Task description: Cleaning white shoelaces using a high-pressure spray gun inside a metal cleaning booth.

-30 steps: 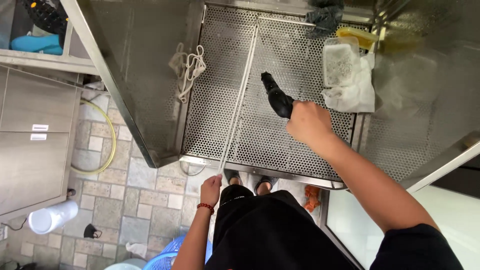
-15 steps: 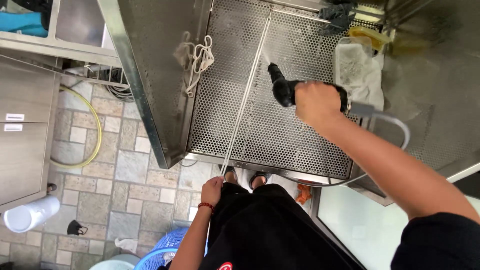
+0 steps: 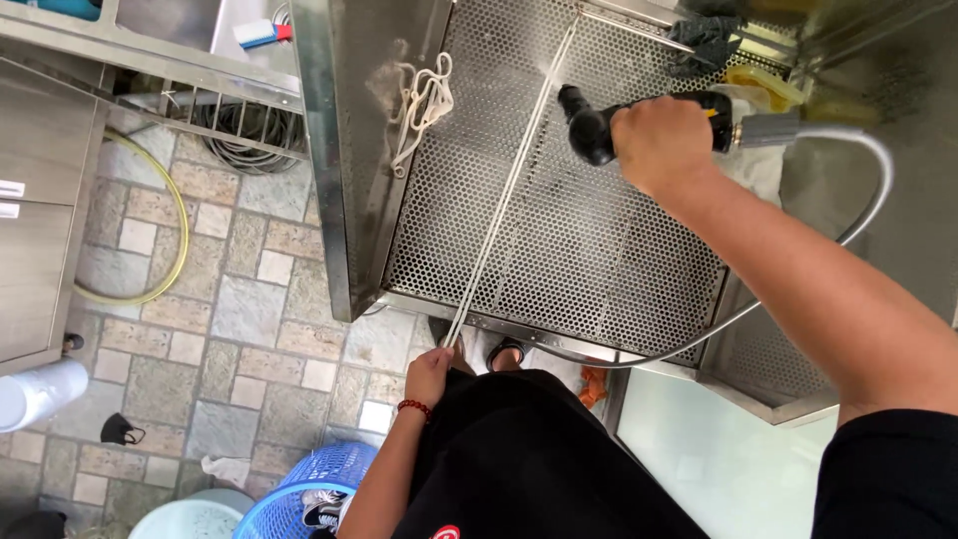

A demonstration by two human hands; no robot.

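Note:
My right hand (image 3: 661, 143) grips a black spray nozzle (image 3: 591, 128) fed by a grey hose (image 3: 866, 205); the nozzle points left at a long thin white rod (image 3: 509, 188). The rod lies diagonally over a perforated steel tray (image 3: 599, 250), and a little spray shows near its far end. My left hand (image 3: 429, 374), with a red bead bracelet at the wrist, holds the rod's near end at the tray's front edge. A bundle of white cord (image 3: 419, 100) hangs on the steel side panel to the left.
A dark rag (image 3: 711, 38) and a yellow item (image 3: 760, 88) lie at the tray's back right. A yellow-green hose (image 3: 165, 250) curls on the tiled floor. A blue basket (image 3: 299, 491), a pale bucket (image 3: 195, 521) and a white cylinder (image 3: 38, 391) stand low left.
My right hand has swung the nozzle up and to the left, toward the rod's far end. The hose has come into view. My left hand keeps hold of the rod's near end.

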